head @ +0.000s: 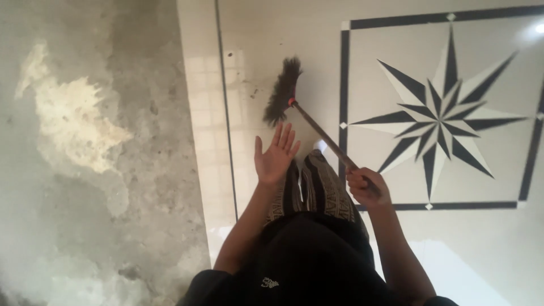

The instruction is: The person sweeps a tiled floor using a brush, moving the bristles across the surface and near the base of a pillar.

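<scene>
Dark bristles of the broom [282,90] are resting on the white tile floor [272,34], ahead of my feet, beside the grey concrete [102,170]. My right hand [367,187] is gripping the handle end, fingers clamped round it, angling the head flat for floor contact. My left hand [275,156] is hovering empty, fingers spread apart. My hand is hiding the handle tip; my body is blocking my feet. The star inlay [439,119] is lying to the right.

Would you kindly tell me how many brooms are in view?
1: the broom lies over the white tiled floor, its handle gripped by the right hand; the left hand is open beside it.
</scene>
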